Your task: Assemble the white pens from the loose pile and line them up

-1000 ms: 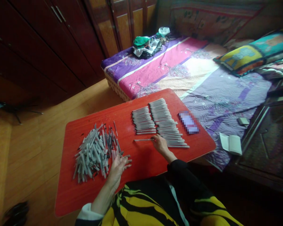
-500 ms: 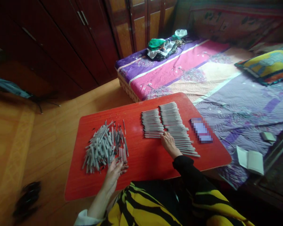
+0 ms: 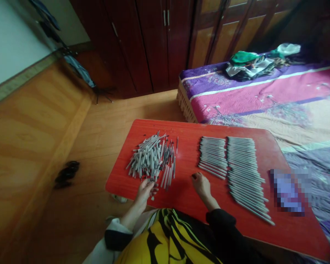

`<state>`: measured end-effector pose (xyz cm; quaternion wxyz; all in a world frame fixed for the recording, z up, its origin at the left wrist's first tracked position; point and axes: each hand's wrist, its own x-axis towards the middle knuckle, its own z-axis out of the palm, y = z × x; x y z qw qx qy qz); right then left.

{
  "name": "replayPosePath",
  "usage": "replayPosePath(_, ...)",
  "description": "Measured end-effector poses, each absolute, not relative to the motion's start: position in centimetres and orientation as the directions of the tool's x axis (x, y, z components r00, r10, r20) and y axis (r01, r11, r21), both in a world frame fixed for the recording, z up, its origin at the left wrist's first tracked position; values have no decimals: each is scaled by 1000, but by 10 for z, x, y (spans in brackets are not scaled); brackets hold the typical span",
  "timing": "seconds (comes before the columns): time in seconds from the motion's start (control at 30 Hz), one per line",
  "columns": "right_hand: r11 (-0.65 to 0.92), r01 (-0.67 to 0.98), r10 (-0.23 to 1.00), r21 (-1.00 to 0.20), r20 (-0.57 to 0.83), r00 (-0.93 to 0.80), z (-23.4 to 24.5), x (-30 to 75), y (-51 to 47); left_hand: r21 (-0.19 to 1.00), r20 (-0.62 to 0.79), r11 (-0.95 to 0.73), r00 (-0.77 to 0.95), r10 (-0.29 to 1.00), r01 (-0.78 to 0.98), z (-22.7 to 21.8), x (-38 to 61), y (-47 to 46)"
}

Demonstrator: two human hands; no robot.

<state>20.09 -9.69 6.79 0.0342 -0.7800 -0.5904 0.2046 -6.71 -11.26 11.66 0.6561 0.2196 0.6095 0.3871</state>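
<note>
A low red table (image 3: 187, 198) stands in front of me. A loose heap of grey pen parts (image 3: 151, 157) lies on its left part. Two neat rows of grey pens (image 3: 233, 168) lie on the right part. My left hand (image 3: 145, 189) rests at the near edge of the heap, fingers curled over a small piece I cannot make out. My right hand (image 3: 201, 184) lies on the bare table just left of the short row, fingers bent, with nothing visible in it.
A blurred phone-like object (image 3: 287, 190) lies at the table's right end. A bed with a quilted purple and pink cover (image 3: 264, 95) and a heap of clothes (image 3: 250, 64) is behind. Dark wardrobes (image 3: 159, 40) line the far wall. A dark object (image 3: 66, 173) lies on the wooden floor.
The view has swung left. My right hand has drawn back from the rows of pens, leaving the single pen there. My left hand has stayed at the heap's near edge.
</note>
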Motion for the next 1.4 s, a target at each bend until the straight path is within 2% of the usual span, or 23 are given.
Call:
replayPosePath(0.1, -269, 906, 902, -328, -415, 118, 69, 141, -92, 787, -598, 567, -74, 798, -243, 113, -79, -113)
replayPosePath(0.37, -198, 945, 901, -259, -428, 71, 69, 81, -87, 809, -574, 519, -181, 799, -275, 104, -108, -111)
replayPosePath(0.53, -236, 946, 897, -224, -425, 123, 67, 83, -78, 799, -581, 517, -169, 796, -308, 107, -116, -112)
replayPosePath(0.87, -453, 877, 821, -158, -458, 342, 60, 95, -62, 769, -611, 540, -146, 778, -342, 101, -117, -104)
replayPosePath(1.4, -585, 787, 750, -196, -501, 432, 63, 89, -50, 737, -656, 624, -51, 753, -260, 95, -100, -97)
